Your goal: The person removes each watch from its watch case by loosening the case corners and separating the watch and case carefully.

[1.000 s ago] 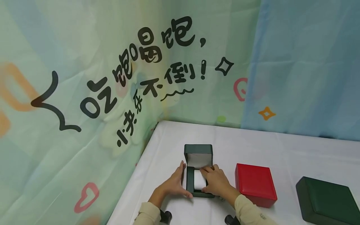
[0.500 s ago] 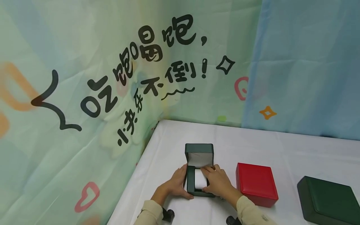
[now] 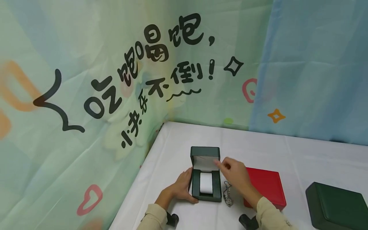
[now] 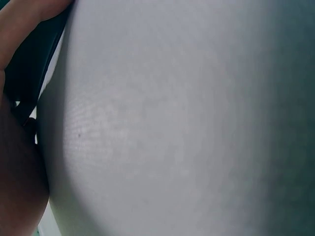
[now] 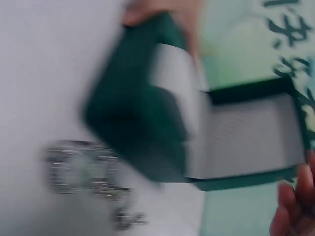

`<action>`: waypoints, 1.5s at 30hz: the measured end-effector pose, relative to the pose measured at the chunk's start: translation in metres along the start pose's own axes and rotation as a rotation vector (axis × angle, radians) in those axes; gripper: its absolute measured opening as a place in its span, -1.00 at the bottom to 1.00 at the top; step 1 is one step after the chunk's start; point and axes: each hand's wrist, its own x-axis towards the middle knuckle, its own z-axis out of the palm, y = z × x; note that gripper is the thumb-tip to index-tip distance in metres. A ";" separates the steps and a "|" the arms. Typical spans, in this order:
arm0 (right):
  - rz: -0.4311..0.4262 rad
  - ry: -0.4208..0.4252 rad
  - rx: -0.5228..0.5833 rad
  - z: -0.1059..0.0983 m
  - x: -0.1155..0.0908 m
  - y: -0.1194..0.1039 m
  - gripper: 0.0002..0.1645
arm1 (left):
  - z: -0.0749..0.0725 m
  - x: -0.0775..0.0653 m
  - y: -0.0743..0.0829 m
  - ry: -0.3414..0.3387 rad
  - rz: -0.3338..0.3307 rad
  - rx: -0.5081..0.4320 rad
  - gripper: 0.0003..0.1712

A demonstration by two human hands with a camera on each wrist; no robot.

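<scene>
A small dark green watch box [image 3: 196,187] stands on the table with its lid [image 3: 205,151] raised and a white cushion [image 3: 206,183] inside. My left hand [image 3: 181,188] holds the box by its left side, with the thumb at the front corner. My right hand [image 3: 234,172] is raised at the right edge of the lid, holding nothing that I can see. Its fingertips [image 5: 290,206] appear beside the lid in the right wrist view; contact cannot be told. A silver chain-like piece [image 3: 227,195], perhaps a watch, lies right of the box, blurred in the right wrist view.
A closed red box [image 3: 268,185] lies on the right, partly behind my right forearm. Farther right is a larger closed dark green box [image 3: 339,204]. White cloth [image 3: 247,145] covers the table, and printed fabric [image 3: 115,38] hangs behind and to the left.
My right hand has left the white cushion and risen to the right edge of the lid, uncovering the silver piece. My left hand closed in on the box's side and stays there.
</scene>
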 end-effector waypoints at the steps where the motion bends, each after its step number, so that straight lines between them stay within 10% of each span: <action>1: 0.035 0.023 0.056 -0.005 0.007 -0.002 -0.63 | -0.001 0.000 0.000 -0.002 0.000 -0.001 0.41; 4: 0.144 -0.027 0.178 -0.016 0.031 -0.006 -0.38 | -0.003 0.000 0.001 -0.001 -0.004 -0.005 0.41; 8: 0.283 -0.340 0.220 -0.016 0.052 -0.006 0.10 | -0.005 -0.003 0.005 -0.002 -0.013 -0.021 0.39; 12: 0.361 -0.603 0.335 -0.008 0.057 0.002 0.12 | -0.004 -0.004 0.006 -0.018 -0.030 -0.028 0.40; 19: 0.360 -0.771 0.517 -0.007 0.054 0.010 0.16 | -0.003 -0.003 0.005 -0.002 -0.026 -0.007 0.40; 32: 0.203 -0.700 0.335 -0.005 0.025 0.020 0.09 | -0.002 0.000 0.002 0.025 0.080 -0.017 0.44; 45: -0.165 -0.561 0.167 0.012 -0.007 0.036 0.20 | -0.001 0.000 -0.001 0.010 0.090 -0.056 0.40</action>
